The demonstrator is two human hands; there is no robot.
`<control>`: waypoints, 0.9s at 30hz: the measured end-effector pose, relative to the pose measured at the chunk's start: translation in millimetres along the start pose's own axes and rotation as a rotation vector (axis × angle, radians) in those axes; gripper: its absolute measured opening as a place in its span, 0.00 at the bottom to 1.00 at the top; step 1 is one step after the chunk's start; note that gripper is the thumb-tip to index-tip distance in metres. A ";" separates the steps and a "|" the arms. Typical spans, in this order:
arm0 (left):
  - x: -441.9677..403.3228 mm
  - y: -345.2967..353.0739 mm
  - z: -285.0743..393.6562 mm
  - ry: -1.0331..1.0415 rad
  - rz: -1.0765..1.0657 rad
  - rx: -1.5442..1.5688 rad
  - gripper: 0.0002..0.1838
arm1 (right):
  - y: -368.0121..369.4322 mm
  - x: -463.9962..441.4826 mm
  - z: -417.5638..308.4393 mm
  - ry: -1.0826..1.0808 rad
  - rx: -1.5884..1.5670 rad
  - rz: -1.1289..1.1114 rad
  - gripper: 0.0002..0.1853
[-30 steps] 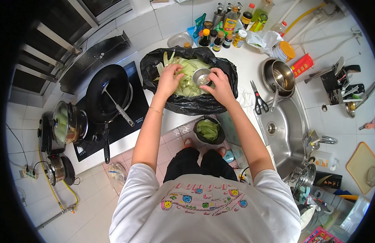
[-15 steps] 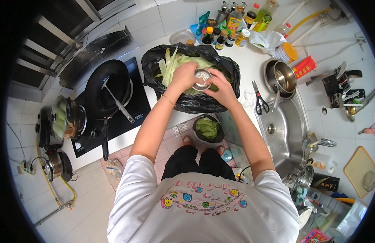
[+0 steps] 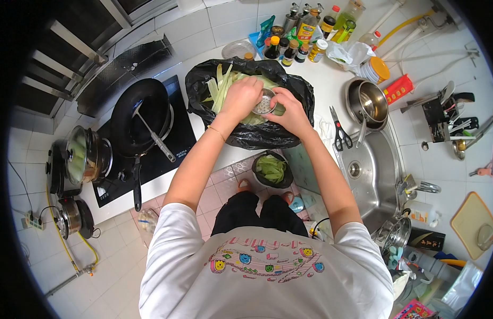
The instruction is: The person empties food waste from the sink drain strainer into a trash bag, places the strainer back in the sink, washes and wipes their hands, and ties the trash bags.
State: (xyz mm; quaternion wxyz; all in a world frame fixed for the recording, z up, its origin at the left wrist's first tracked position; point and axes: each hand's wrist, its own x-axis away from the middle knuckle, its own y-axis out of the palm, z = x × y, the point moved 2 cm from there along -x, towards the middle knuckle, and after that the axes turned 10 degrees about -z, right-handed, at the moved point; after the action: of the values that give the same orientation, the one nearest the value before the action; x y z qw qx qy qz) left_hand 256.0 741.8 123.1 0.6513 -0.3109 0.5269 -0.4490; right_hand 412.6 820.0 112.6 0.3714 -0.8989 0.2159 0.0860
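A black plastic bag (image 3: 252, 139) lies open on the counter, filled with pale green leaves (image 3: 221, 87). Over it, my right hand (image 3: 290, 112) grips the right rim of a small metal bowl (image 3: 264, 105) that holds white bits. My left hand (image 3: 243, 97) is at the bowl's left side, its fingers bent together near the rim; the fingertips are partly hidden, and whether they pinch anything does not show.
A black wok (image 3: 128, 114) with a spatula sits on the cooktop at left. Scissors (image 3: 339, 133), stacked metal pots (image 3: 368, 98) and a sink (image 3: 374, 183) are at right. Sauce bottles (image 3: 290, 52) stand behind the bag. A bin (image 3: 272, 169) of leaves is below the counter.
From over the bag's leaves, my left hand has come to the bowl's left side. The bowl, in my right hand, now shows white bits inside. More long leaf strips show at the bag's left.
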 end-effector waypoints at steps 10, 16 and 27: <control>10.2 -21.0 -41.5 -0.338 0.100 0.119 0.08 | -1.7 12.5 6.9 0.010 -0.056 0.002 0.18; 16.7 -15.6 -37.5 -0.293 -0.147 -0.039 0.08 | -3.3 15.0 9.7 -0.017 -0.014 0.063 0.18; 21.9 -5.0 -4.0 -0.386 -0.247 0.248 0.33 | -1.7 16.0 5.8 -0.068 0.155 0.103 0.17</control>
State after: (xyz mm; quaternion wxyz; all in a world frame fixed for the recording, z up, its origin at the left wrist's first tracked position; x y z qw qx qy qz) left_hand 251.8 720.1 117.6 0.7129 -0.3706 0.2919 -0.5188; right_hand 427.7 820.0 104.5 0.4422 -0.8517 0.2551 0.1184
